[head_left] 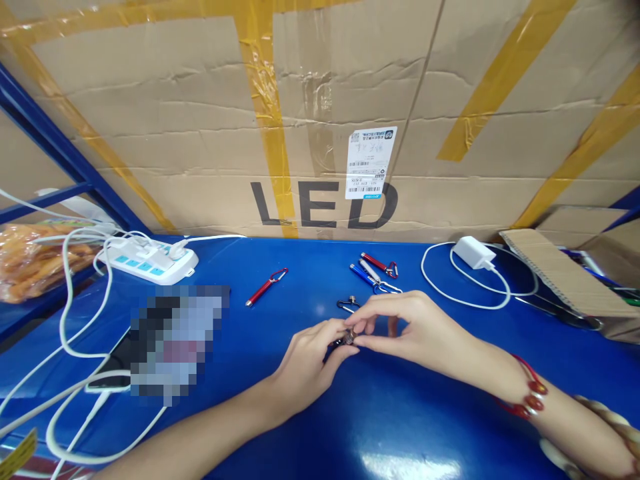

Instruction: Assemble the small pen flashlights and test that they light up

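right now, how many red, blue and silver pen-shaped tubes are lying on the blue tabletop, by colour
Red tubes: 2
Blue tube: 1
Silver tube: 1
Total: 4

Taped cardboard [190, 133] backs a blue, possibly metal tabletop [310, 273].
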The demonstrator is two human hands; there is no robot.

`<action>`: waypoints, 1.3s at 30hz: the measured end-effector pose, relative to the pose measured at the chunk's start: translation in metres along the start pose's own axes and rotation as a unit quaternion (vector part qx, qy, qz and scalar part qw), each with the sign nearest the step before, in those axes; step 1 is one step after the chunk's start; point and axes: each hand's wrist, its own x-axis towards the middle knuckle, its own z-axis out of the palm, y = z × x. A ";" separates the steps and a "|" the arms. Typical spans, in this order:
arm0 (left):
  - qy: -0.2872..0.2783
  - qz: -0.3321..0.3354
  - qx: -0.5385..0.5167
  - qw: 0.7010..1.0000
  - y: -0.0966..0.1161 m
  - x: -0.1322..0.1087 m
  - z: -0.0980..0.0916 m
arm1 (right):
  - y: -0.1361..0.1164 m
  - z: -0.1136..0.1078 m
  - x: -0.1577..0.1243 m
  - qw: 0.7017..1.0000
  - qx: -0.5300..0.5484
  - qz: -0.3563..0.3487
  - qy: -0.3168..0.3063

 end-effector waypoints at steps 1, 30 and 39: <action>0.001 -0.001 -0.004 1.000 0.000 0.000 0.000 | 0.000 0.000 0.000 1.000 -0.008 -0.007 0.000; 0.025 -0.098 -0.079 0.992 0.007 -0.004 -0.003 | 0.052 0.019 0.005 0.957 -0.284 -0.062 0.027; 0.028 -0.143 -0.093 0.985 0.012 -0.003 -0.008 | 0.054 0.028 0.005 0.931 -0.357 -0.069 0.037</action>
